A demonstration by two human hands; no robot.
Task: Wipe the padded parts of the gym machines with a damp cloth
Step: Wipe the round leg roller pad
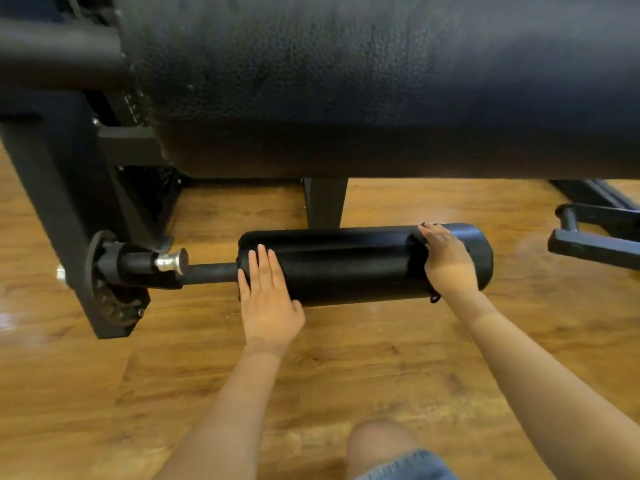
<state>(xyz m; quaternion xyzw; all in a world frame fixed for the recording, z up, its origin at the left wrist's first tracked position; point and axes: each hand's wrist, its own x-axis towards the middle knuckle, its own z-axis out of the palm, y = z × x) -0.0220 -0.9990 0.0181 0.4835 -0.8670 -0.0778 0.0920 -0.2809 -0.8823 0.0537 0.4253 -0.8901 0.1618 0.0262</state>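
Roller pad lies horizontal, axis left-right

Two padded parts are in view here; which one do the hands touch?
The small black roller pad low near the floor. The left hand lies flat on its left end, the right hand on its right end. The big pad above goes untouched.

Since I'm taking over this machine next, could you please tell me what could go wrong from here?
1. The black cylindrical roller pad sits on a thin metal bar; it may spin under the flat left hand.
2. The dark cloth under the right hand blends with the pad, so missed spots are hard to see.
3. The large black padded cushion overhangs; a head bump is possible.
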